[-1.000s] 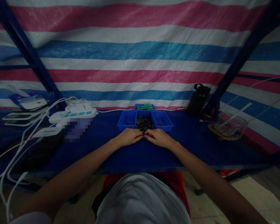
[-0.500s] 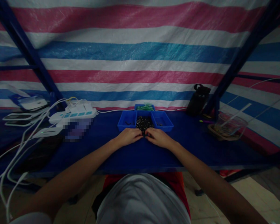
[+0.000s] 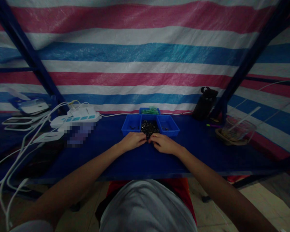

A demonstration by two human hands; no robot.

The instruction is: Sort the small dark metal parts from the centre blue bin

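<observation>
My left hand (image 3: pixel 134 141) and my right hand (image 3: pixel 164 143) meet at the front edge of the middle blue tray, their fingers bent and closed close together. Whatever lies between the fingertips is too small and dark to make out. The middle tray holds a heap of small black and shiny parts (image 3: pixel 149 126). To its left, a blue tray (image 3: pixel 126 128) has a few dark pieces in it. On the other side, another blue tray (image 3: pixel 175 130) contains a few small parts. Behind them stands a small blue tray with green packets (image 3: pixel 150 111).
At left, a white power strip (image 3: pixel 74 120) trails white cables beside several phones (image 3: pixel 19 120). A black bottle (image 3: pixel 204 103) stands at the back right, near a clear plastic bowl (image 3: pixel 239 129) with a straw. Striped sheeting (image 3: pixel 145 51) hangs behind the blue table (image 3: pixel 145 164).
My right hand's fingers have shifted slightly at the tray's front edge. My left hand stays almost where it was, and the trays have not moved.
</observation>
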